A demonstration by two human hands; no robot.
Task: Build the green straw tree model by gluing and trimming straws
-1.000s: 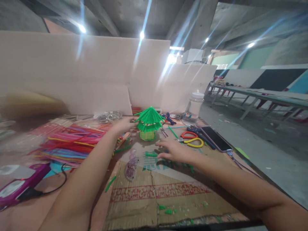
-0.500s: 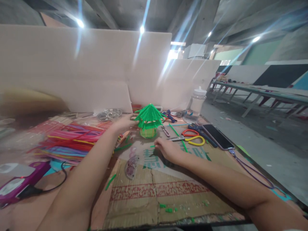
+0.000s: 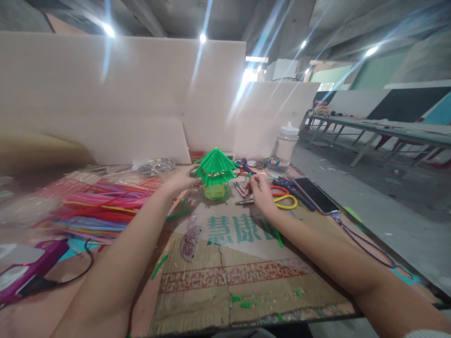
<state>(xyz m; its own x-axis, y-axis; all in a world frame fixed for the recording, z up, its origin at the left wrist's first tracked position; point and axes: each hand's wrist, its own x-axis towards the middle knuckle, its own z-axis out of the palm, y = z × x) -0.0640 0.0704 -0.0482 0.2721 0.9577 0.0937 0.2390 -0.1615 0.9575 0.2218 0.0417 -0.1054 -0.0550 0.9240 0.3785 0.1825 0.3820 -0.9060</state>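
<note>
A small model pavilion (image 3: 216, 171) with a green, two-tiered fuzzy roof and a pale yellow-green base stands upright on the cardboard. My left hand (image 3: 183, 178) holds it at the left edge of the roof; some fingertips are hidden behind it. To its right, my right hand (image 3: 260, 191) is closed in a pinch on a green pipe cleaner (image 3: 279, 237), whose tip shows above the fingers and whose lower end shows below the wrist. Scissors (image 3: 287, 202) with red and yellow handles lie under and beside this hand. Small thread snips (image 3: 240, 189) are just left of it.
Bundled coloured pipe cleaners (image 3: 105, 202) lie at left, with a purple glue gun (image 3: 31, 267) nearer. A phone (image 3: 316, 195) with a cable, dark-handled pliers (image 3: 299, 193) and a water bottle (image 3: 283, 148) are at right. A protractor-like plastic piece (image 3: 190, 243) lies on the cardboard (image 3: 197, 300).
My right hand has moved up and right from the cardboard's middle and closed on the green pipe cleaner, which has shifted. My left hand stays at the pavilion.
</note>
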